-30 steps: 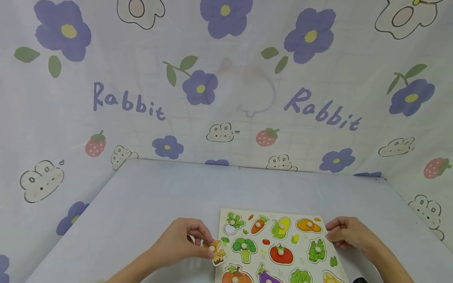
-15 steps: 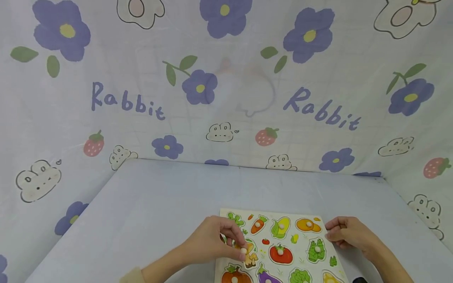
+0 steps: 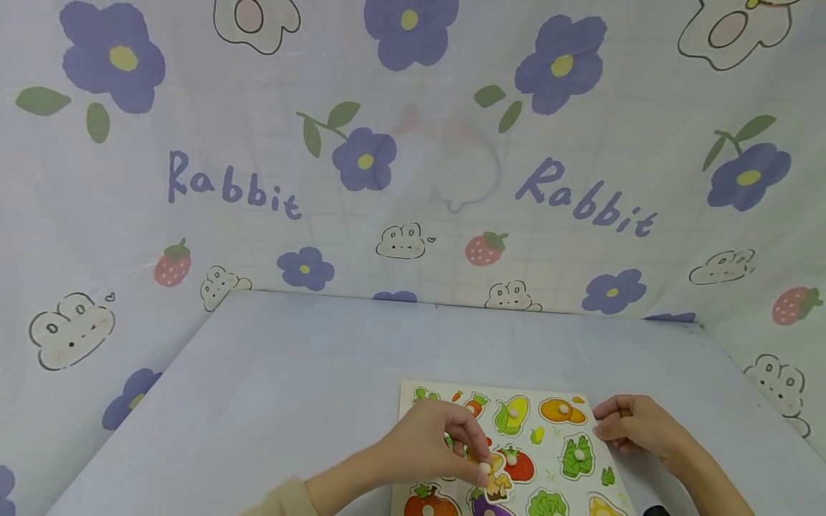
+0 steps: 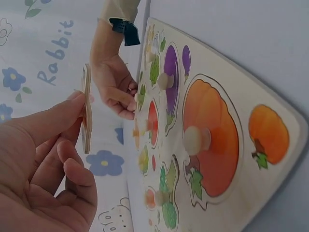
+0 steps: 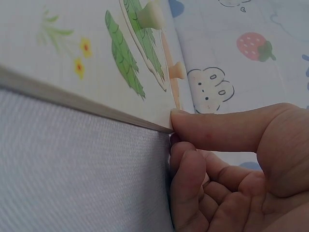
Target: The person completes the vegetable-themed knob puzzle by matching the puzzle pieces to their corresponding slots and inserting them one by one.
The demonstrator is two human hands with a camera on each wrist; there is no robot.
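My left hand (image 3: 429, 444) pinches a mushroom puzzle piece (image 3: 498, 487) by its small round knob, thumb against fingers. The piece hangs above the wooden vegetable puzzle board (image 3: 556, 446), over the area between the tomato (image 3: 516, 466) and the eggplant. In the left wrist view the piece (image 4: 87, 111) appears edge-on, apart from the board. My right hand (image 3: 635, 428) holds the board's right edge. The right wrist view has its thumb (image 5: 212, 130) on the edge, the other fingers curled below. The broccoli is mostly hidden behind my left hand.
Other knobbed pieces sit in the board, among them a pumpkin (image 4: 212, 140), corn (image 3: 513, 417) and asparagus (image 3: 577, 457). The board lies near the front of the pale table (image 3: 290, 358). A printed curtain (image 3: 439, 143) hangs behind. A dark object (image 3: 657, 511) shows at the bottom edge.
My left hand has carried the mushroom piece rightward across the board, from its left edge past the broccoli to near the tomato. My right hand has stayed at the board's edge.
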